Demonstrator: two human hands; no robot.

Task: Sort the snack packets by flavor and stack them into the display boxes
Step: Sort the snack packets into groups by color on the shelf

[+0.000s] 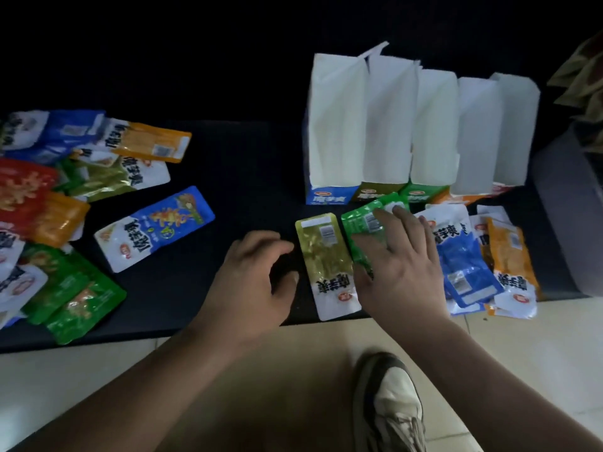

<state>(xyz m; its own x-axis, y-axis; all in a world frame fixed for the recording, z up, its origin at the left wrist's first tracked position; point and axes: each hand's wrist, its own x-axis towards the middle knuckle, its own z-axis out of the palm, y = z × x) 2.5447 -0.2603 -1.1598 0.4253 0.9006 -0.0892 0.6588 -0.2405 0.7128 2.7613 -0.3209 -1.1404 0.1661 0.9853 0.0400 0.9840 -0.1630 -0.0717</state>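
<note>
My left hand [251, 275], fingers half-curled and empty, sat just left of the olive foil snack packet [326, 265]; my right hand [401, 259] lay flat-fingered just right of it.

Bench [228, 177]: spans the middle band of the frame; floor [98, 386] below it.
Display boxes [391, 125]: one row, side by side, upper right, on the bench.
Heap of packets [49, 207]: left edge, overlapping one another.
Lone packet [153, 226]: just right of the heap, apart from it.
Centre packet [326, 265]: below the boxes, at the bench's near edge; left hand [251, 282] just left of it.
Neighbouring packet [362, 223]: right of the centre packet, under the flat fingers of the right hand [398, 265].
Right-side pile [466, 256]: overlapping packets, further right.
Shoe [388, 402]: on the floor, lower right.
</note>
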